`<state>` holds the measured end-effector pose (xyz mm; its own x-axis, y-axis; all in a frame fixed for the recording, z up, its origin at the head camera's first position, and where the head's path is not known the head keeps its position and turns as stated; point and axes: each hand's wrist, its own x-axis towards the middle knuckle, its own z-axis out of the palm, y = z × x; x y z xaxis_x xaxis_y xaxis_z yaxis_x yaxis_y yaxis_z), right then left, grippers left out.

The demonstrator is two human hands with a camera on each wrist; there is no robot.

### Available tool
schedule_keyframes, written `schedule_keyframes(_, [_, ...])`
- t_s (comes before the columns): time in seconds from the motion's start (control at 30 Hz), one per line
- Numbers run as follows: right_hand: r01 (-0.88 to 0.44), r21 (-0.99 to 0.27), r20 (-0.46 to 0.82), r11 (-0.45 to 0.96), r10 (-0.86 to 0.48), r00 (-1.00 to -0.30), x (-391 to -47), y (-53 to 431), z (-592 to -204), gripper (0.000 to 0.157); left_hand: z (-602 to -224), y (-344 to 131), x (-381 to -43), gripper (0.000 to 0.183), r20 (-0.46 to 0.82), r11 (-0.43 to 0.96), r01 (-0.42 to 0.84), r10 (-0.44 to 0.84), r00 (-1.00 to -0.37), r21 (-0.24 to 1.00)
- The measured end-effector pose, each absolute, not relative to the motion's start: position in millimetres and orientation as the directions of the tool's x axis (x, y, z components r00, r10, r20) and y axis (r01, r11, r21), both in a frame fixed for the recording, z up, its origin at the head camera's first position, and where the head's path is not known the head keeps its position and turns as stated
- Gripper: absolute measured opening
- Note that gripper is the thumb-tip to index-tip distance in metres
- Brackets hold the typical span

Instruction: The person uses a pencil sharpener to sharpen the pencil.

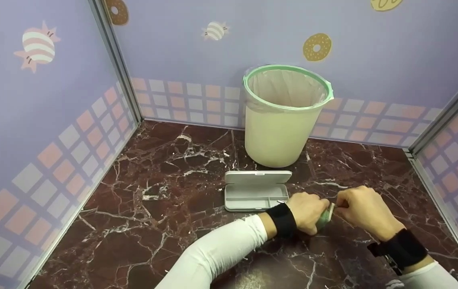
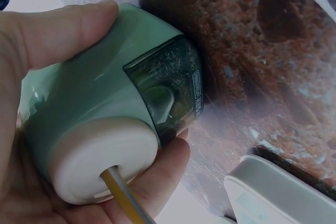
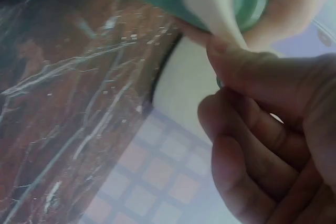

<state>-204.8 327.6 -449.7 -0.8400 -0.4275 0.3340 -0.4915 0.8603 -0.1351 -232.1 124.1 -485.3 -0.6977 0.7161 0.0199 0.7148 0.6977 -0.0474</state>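
Clearly, the left hand (image 1: 307,213) grips the green sharpener (image 2: 86,93), and a pencil (image 2: 127,198) stands in its front; the right hand (image 1: 369,210) pinches the pale crank (image 3: 210,1) between thumb and finger. The sharpener is right of the box (image 1: 245,204) and on the near side of the bin (image 1: 277,134); whether it touches the table (image 1: 140,249), I cannot tell. To turn the crank well, I think the left hand should hold the body firm and the right hand should make even circles, without force. Behind the dark window (image 2: 170,77) are small bits, probably shavings. The box lies open, its lid (image 1: 249,177) raised at the far side, with one long far compartment and two near ones. Inside the bin I see only a pale bag (image 1: 289,86)
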Motion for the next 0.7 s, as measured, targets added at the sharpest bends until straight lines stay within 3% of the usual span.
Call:
schedule_keyframes(0.4, [-0.473,-0.127,0.32,0.872,-0.415,-0.851,-215.1,328.8,-468.2,0.03,-486.1,125.7,-231.4,0.055,0.029,0.696,0.716,0.718,-0.696,-0.057])
schedule_keyframes(0.7, [-0.466,-0.154,0.321,0.871,-0.402,-0.857,-217.0,326.3,-478.5,0.037,-485.6,124.4,-230.7,0.055,0.031,0.705,0.708,0.709,-0.704,-0.051])
